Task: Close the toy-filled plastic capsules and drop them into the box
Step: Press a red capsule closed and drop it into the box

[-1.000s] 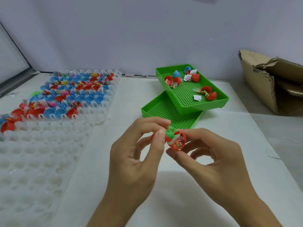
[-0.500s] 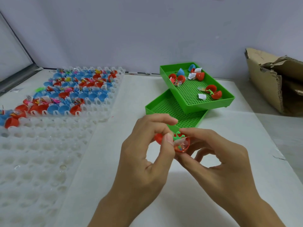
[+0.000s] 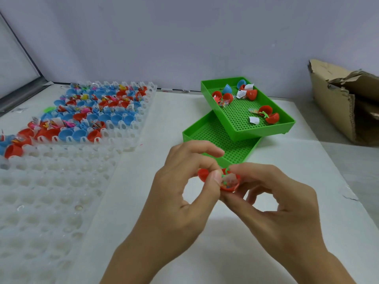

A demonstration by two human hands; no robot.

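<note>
White desk (image 3: pixel 266 181); our hands (image 3: pixel 178 193) (image 3: pixel 272 203) pinch one unclosed red capsule (image 3: pixel 229 182); many seemingly wait upper left, box (image 3: pixel 336 111) untouched

Open red capsule (image 3: pixel 229 182), toy inside, held above table.

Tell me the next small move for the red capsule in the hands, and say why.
Probably fold the lid half over and press it shut. The red capsule lies open between both hands, its toy and paper showing in the cup; the left hand pinches the lid side, and the right hand holds the cup. The cardboard box waits at far right.
</note>
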